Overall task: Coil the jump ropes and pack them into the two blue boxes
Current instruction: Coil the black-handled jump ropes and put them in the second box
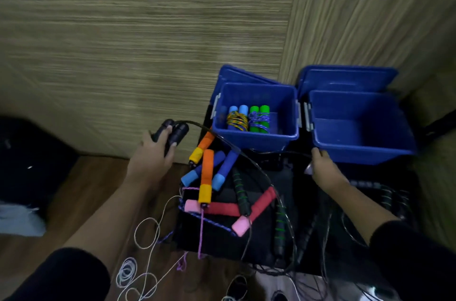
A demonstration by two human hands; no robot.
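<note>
Gripping two black handles (172, 134) side by side, our left hand (151, 155) has its fingers curled round them, left of the left box (256, 115). A black cord (222, 137) arcs from them toward our right hand (324, 168), which pinches it just before the right box (362, 128). Two coiled ropes, blue-handled (237, 119) and green-handled (259, 119), stand in the left box. More ropes (214, 177) lie tangled on a black surface (217, 234) between our arms.
</note>
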